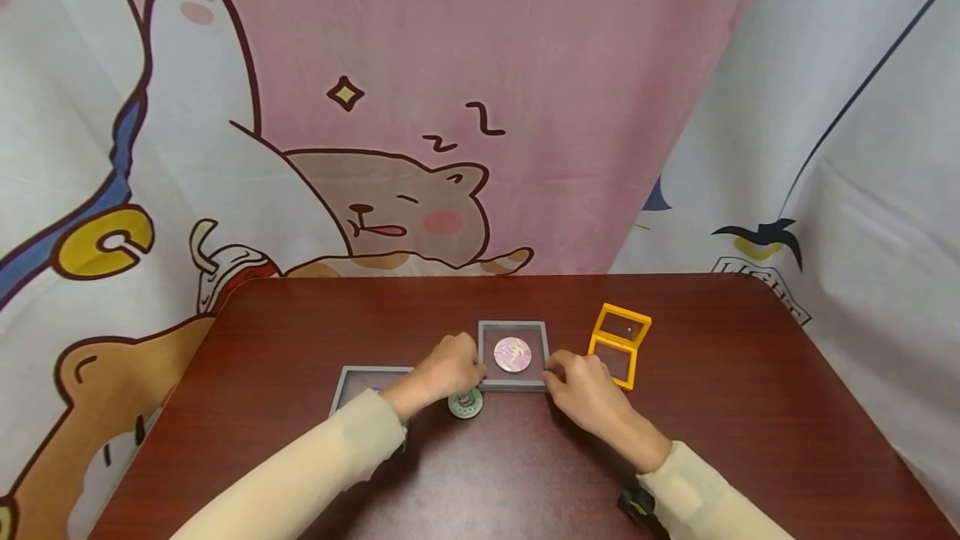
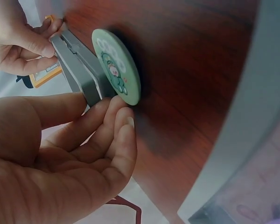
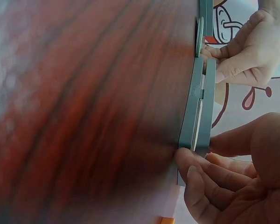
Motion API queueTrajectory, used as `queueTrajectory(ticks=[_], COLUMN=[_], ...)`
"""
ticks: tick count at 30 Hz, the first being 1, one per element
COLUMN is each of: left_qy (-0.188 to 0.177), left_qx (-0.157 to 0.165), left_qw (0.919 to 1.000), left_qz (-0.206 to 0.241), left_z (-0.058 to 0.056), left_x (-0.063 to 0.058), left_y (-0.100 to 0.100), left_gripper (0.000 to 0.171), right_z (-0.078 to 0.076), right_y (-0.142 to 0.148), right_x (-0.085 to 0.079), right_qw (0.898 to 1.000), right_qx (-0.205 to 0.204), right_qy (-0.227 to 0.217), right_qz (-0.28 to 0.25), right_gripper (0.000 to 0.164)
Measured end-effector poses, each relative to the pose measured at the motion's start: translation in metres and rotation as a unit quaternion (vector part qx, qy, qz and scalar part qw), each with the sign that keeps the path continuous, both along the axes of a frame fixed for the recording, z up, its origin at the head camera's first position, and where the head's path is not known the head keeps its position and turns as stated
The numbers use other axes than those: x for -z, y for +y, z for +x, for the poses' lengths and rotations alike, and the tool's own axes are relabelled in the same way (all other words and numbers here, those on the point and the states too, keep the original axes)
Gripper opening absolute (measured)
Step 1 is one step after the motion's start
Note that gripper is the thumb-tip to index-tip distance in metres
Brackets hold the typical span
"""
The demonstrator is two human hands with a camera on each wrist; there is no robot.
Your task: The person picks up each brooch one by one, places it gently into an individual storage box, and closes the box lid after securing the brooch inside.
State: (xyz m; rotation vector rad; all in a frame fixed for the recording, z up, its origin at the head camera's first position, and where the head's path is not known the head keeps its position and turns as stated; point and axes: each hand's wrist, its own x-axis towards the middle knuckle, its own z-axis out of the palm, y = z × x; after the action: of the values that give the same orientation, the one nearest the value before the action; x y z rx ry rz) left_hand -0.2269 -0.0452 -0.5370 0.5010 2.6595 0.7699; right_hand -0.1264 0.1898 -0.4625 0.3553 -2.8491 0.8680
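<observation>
You have the gray frame (image 1: 513, 387) between your hands at the middle of the surface (image 1: 525, 465), with the pink badge (image 1: 513, 354) showing in its clear window, right of the green badge (image 1: 465, 403). Your left hand (image 1: 446, 367) pinches the frame's near left corner between thumb and fingers, and your right hand (image 1: 588, 390) pinches the near right corner the same way, so neither set of fingers is spread. As far as it can be judged, the work on this frame is partway: the pink badge is already between its two halves, but both wrist views show a gap along the near edge, so the halves are not flush there. Whether you are closing or parting them, one moment cannot tell. The green badge sits outside any frame, just beside that left corner and next to your left fingers, so nothing looks done with it yet. The yellow frame (image 1: 615, 342) stands open to the right, beyond your right hand, with no badge showing in it. To the left lies another gray-rimmed frame (image 1: 375, 370), partly covered by your left sleeve (image 1: 322, 461); you cannot tell from here whether that one is finished.
</observation>
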Motion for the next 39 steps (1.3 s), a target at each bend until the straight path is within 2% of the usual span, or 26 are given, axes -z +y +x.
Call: queueTrajectory(ticks=[12,21,26,32,39], left_qy=[0.008,0.003,0.006,0.041,0.069], left_qx=[0.002,-0.005,-0.005,0.002,0.032], left_qw=[0.9999,0.9999,0.9999,0.9991,0.9970], left_qz=[0.015,0.010,0.009,0.010,0.018], left_z=[0.006,0.004,0.010,0.031,0.070], left_x=[-0.007,-0.003,-0.010,-0.029,-0.082], left_y=[-0.001,0.000,0.001,-0.003,-0.013], left_gripper=[0.053,0.055,0.058,0.053,0.050], right_z=[-0.001,-0.002,-0.002,-0.001,0.000], right_y=[0.000,0.000,0.000,0.000,0.001], right_x=[0.000,0.001,0.000,0.000,0.000], right_qw=[1.000,1.000,1.000,1.000,1.000], right_qx=[0.003,0.000,0.000,-0.003,-0.004], right_qy=[-0.003,0.003,-0.001,-0.006,-0.004], right_qz=[-0.007,-0.002,-0.006,-0.013,-0.011], right_gripper=[0.007,0.007,0.007,0.007,0.007])
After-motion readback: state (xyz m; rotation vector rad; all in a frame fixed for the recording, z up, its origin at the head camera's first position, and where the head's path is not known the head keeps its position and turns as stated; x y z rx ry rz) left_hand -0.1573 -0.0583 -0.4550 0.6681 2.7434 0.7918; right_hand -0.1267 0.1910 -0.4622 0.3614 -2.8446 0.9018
